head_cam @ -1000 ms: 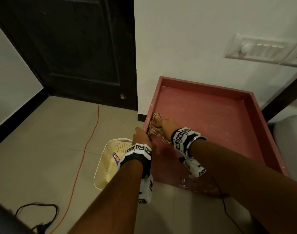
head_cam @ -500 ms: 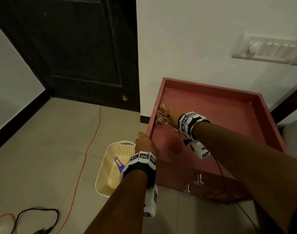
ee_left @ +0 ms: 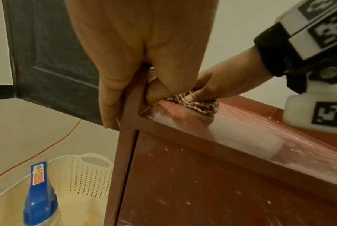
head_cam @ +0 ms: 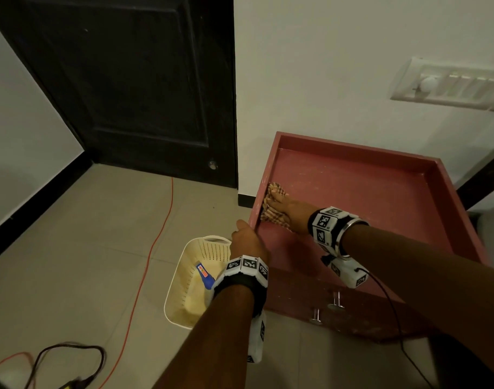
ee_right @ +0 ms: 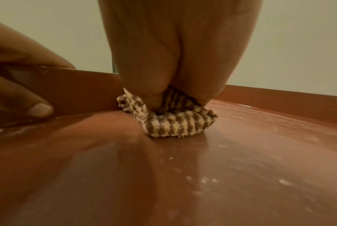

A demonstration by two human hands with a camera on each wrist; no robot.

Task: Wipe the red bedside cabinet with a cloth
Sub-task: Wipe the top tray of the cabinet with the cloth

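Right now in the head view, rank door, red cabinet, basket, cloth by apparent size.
1. door
2. red cabinet, though its nearness to the camera inflates it
3. basket, partly hidden by the left forearm
4. cloth, bunched under the right hand

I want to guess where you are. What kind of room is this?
Probably a bedroom at home: a red bedside cabinet stands against a white wall with a switch panel, beside a dark door on a tiled floor.

Head view looks down from above. Wrist views sit low and close, facing 12 o'clock. All share the cabinet (head_cam: 366,209) rim's 9 o'clock side.
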